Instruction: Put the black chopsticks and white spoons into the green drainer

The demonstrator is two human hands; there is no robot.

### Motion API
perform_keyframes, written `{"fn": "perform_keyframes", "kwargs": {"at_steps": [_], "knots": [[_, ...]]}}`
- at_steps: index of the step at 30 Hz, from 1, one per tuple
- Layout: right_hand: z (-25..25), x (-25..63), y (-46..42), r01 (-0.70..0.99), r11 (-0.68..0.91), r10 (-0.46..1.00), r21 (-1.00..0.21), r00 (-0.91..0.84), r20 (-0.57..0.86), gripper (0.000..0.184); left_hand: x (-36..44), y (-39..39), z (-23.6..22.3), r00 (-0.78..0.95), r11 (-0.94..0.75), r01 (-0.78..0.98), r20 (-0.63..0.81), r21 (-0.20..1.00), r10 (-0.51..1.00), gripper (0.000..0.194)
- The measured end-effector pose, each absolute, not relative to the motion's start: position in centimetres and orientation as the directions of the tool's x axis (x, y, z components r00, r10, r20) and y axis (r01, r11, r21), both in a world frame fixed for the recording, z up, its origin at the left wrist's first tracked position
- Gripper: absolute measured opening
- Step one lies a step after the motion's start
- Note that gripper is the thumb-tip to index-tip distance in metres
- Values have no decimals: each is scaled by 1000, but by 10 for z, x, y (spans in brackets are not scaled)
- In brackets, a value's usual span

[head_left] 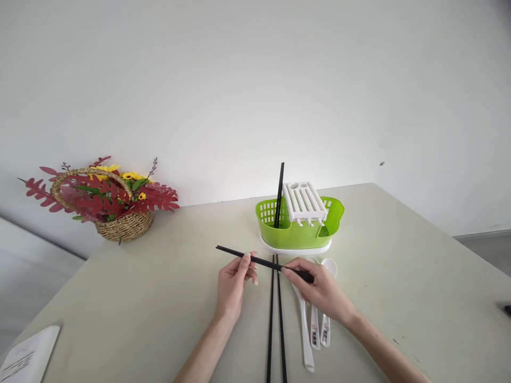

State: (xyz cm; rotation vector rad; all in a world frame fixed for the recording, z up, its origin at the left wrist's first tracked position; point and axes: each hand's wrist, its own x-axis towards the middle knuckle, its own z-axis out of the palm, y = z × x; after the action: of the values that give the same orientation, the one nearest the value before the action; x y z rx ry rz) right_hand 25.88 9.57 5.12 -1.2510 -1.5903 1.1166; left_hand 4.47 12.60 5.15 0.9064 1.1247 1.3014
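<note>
A pair of black chopsticks [263,261] is held nearly level above the table, tilted down to the right. My left hand [235,282] pinches it near its left part, and my right hand [316,287] grips its right end. Below lie two loose black chopsticks [270,324], side by side and pointing away from me. White spoons [326,324] lie under and beside my right hand, which hides part of them. Behind my hands stands a green cutlery holder [305,236] on a white base, with a white slotted rack on top. More black chopsticks [279,194] stand in its left compartment.
A wicker basket [123,226] with red leaves and yellow flowers stands at the table's back left. A white object with dark lines [32,354] lies at the front left corner. The wall [239,106] runs behind the table. A small dark object [508,310] shows at the right edge.
</note>
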Motion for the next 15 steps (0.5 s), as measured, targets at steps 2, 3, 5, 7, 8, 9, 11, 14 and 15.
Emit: {"fn": "perform_keyframes", "kwargs": {"at_steps": [2,3,5,7,8,9,11,14,15], "knots": [[50,259,96,277,134,979,-952,-184,85,43,44,126,50,-59,92,-254,-110,963,992,49],[50,259,96,281,138,979,-950,-184,87,43,44,127,49,-52,90,-257,-107,962,993,48],[50,260,96,284,143,978,-948,-186,92,43,44,127,48,-38,89,-265,-103,960,994,46],[51,259,96,286,153,976,-946,-191,100,43,44,128,47,-35,87,-268,-100,960,994,45],[51,259,95,291,161,975,-943,-193,107,43,44,128,46,-35,88,-267,-101,960,994,45],[51,259,95,298,170,974,-939,-194,114,43,44,128,46,-35,88,-266,-101,960,994,45],[51,259,94,313,185,972,-931,-198,126,42,44,128,46,-32,90,-261,-101,961,994,45],[52,259,94,321,199,969,-926,-203,138,42,45,128,48,-27,90,-246,-100,965,995,45],[52,259,93,323,204,969,-924,-203,143,43,45,128,48,-28,90,-244,-100,966,995,45]]}}
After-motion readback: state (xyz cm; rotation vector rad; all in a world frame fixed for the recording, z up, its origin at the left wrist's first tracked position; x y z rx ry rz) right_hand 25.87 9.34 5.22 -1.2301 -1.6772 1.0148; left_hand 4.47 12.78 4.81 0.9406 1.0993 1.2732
